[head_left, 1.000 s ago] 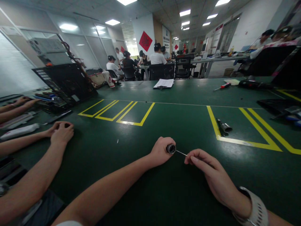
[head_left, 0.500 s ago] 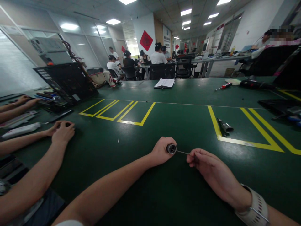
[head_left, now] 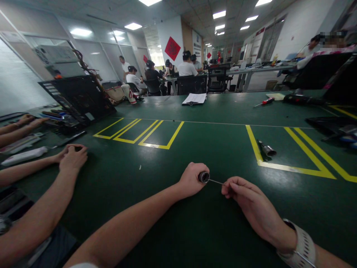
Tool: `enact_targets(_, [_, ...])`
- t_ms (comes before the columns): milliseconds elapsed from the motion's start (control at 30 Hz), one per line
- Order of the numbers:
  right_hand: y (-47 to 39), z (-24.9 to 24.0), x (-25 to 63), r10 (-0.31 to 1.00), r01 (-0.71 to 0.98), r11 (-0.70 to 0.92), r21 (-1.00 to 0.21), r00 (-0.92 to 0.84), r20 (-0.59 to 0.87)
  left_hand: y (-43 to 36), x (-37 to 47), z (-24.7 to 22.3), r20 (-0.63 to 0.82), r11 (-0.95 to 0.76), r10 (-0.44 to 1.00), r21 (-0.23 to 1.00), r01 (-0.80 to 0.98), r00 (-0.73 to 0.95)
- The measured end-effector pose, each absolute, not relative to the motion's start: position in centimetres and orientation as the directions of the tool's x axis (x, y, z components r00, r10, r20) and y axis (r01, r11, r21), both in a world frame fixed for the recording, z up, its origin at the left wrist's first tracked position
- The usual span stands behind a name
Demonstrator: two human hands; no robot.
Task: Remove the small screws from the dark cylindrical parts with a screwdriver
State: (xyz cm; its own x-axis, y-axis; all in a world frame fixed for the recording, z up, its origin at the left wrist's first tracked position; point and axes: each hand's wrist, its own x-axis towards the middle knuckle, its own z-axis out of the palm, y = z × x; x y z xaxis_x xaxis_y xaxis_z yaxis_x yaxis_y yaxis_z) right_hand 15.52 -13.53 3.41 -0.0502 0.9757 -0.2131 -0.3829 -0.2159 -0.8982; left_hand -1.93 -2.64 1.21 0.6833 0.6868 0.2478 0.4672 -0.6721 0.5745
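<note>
My left hand [head_left: 192, 179] is closed around a dark cylindrical part [head_left: 203, 176] with a round open end facing right and toward me. A thin metal rod [head_left: 216, 181] runs from that open end to my right hand [head_left: 245, 195], whose fingers pinch its outer end. The kind of tool the rod belongs to is hidden by my fingers. Farther right, a metal cone-shaped piece [head_left: 269, 150] lies inside a yellow tape outline [head_left: 298, 170] on the green table [head_left: 167, 208].
A co-worker's hands [head_left: 74, 156] rest at the left. Behind them stands a black panel [head_left: 78, 98]. A clipboard with paper [head_left: 194, 98] lies at the far edge, a red screwdriver [head_left: 264, 102] at the far right. More yellow outlines [head_left: 154, 146] mark the table.
My hands hold nearly the same pose, with the cylinder's open end turned very slightly. In the background, a standing person has shifted left.
</note>
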Motion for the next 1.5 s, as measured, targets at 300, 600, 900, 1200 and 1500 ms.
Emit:
enact_targets(300, [-13.0, 3.2, 16.0, 0.97, -0.489, -0.234, -0.84, -0.066, -0.232, -2.6, -1.9, 1.2, 0.27, -0.679, 0.682, 0.58, 0.45, 0.68])
enact_targets(600, [-13.2, 3.1, 16.2, 0.969, -0.506, -0.231, -0.831, -0.045, -0.243, -2.6, -2.0, 1.0, 0.273, -0.668, 0.694, 0.589, 0.456, 0.666])
enact_targets(900, [-13.1, 3.1, 16.4, 0.968, -0.506, -0.196, -0.84, 0.039, -0.25, -2.7, -2.0, 1.4, 0.249, -0.631, 0.725, 0.614, 0.474, 0.642])
enact_targets(1200, [-13.0, 2.8, 16.6, 0.965, -0.406, -0.097, -0.909, 0.186, -0.186, -2.7, -1.9, 1.5, 0.283, -0.615, 0.752, 0.625, 0.481, 0.594])
enact_targets(1500, [-12.1, 3.0, 17.9, 0.939, -0.086, 0.01, -0.996, 0.344, -0.021, -2.7, -2.0, 1.4, 0.226, -0.565, 0.785, 0.644, 0.516, 0.577])
